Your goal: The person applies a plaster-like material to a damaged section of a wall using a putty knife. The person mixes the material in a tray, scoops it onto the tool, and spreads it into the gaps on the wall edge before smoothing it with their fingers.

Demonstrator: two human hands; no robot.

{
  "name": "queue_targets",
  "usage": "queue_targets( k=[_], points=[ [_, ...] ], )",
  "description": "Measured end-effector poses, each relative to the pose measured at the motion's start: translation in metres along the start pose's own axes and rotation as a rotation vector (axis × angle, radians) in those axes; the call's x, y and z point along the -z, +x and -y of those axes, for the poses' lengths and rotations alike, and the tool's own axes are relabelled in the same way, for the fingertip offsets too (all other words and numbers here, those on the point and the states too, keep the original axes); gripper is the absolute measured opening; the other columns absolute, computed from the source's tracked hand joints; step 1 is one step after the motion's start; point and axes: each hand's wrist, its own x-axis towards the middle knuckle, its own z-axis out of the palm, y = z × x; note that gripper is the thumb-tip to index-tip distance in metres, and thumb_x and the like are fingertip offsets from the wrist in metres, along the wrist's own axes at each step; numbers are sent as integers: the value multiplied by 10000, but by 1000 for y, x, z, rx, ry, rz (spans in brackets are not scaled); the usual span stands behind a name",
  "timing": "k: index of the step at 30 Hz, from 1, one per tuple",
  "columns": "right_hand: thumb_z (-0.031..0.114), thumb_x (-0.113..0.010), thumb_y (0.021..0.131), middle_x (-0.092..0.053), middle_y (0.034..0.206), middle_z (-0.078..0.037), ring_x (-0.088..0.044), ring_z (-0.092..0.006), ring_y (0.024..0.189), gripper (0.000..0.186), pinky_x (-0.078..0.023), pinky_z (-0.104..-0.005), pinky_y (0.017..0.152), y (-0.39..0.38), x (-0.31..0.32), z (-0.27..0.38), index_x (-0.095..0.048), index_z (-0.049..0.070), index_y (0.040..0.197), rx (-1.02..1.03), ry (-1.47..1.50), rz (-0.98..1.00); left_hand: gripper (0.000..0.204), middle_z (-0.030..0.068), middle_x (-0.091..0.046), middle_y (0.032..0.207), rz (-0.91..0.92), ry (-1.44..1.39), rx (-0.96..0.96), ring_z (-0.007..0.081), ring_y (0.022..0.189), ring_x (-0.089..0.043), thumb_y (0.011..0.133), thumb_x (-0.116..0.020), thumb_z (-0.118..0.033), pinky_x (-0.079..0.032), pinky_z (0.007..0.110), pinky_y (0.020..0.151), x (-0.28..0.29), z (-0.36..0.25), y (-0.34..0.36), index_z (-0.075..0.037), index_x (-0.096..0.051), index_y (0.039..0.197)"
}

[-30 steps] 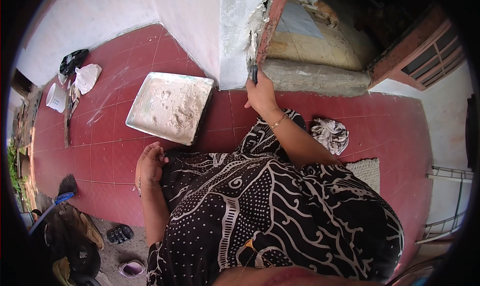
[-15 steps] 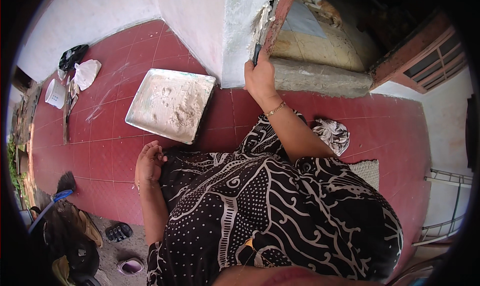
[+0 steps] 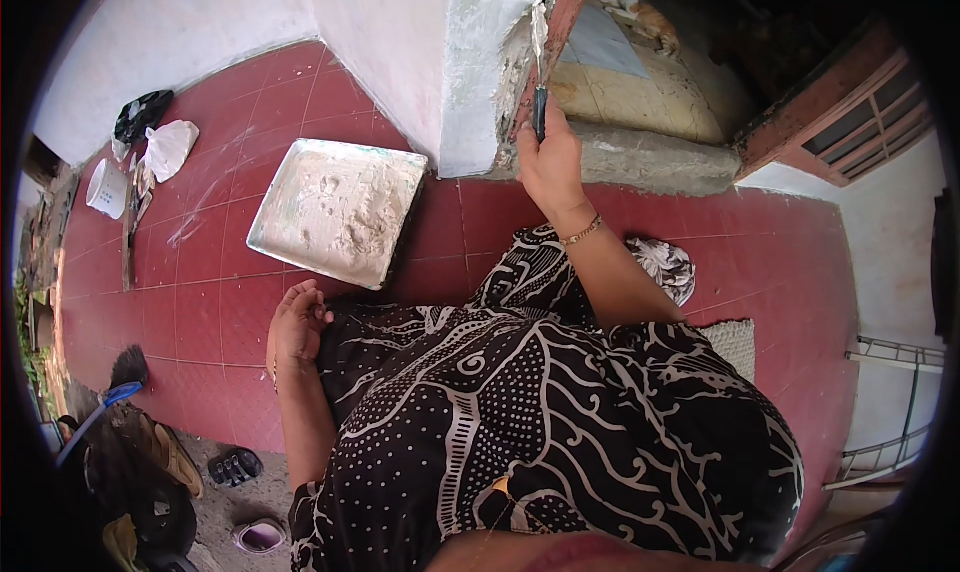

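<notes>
My right hand (image 3: 555, 167) is closed around the black handle of a putty knife (image 3: 540, 110). Its narrow blade, smeared with pale filler, points up along the rough wall edge (image 3: 512, 62) beside the reddish door frame (image 3: 562, 32). I cannot tell whether the blade touches the wall. To the left, my left hand (image 3: 297, 324) rests by my knee, fingers loosely curled, with nothing visible in it. Beyond it on the red tiles lies a shallow white tray (image 3: 275, 197) holding lumpy, wet-looking filler (image 3: 365, 217).
A raised concrete sill (image 3: 650, 162) crosses the doorway; an orange-and-white cat (image 3: 655, 24) lies behind it. Crumpled patterned cloth (image 3: 665, 270) sits by my right arm. At left are a white bucket (image 3: 106, 189), plastic bags (image 3: 170, 149), a blue-handled broom (image 3: 122, 392) and sandals (image 3: 236, 466).
My right hand has shifted right and slightly down with the putty knife, whose filler-smeared blade now shows more plainly. My left hand and the tray stay essentially in place.
</notes>
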Motion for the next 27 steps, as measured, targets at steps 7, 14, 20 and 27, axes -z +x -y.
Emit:
queue_targets(
  k=[7,14,20,27],
  points=[
    [51,-487,832,-591,800,-177,-591,-218,533,483,-490,-307,404,-26,-4,20,-364,-40,1291,-458,196,205,171,37,-542,739,7,-52,-21,105,561,-471,836,-528,-48,-458,269,529,3,2,-1,-26,-517,1005],
    [25,-430,869,-434,628,1,-415,-65,442,437,-454,-236,350,-9,28,33,-396,9,1304,-399,459,151,182,34,-538,733,5,-30,2,102,563,-472,830,-537,-47,-459,268,533,1,-1,1,-25,-514,1009],
    [22,-431,858,-433,611,1,-423,-65,450,315,-464,-252,344,-13,18,30,-483,-8,1168,-503,476,178,185,36,-537,732,-8,-14,-5,102,566,-472,831,-532,-45,-459,268,536,-2,-2,-2,-23,-513,1014],
    [37,-447,858,-446,630,-12,-426,-71,442,47,-471,-274,334,-20,23,34,-488,15,861,-518,551,187,184,35,-535,733,-5,-33,-6,102,566,-471,831,-529,-43,-457,265,534,1,1,-2,-19,-514,1013]
  ],
)
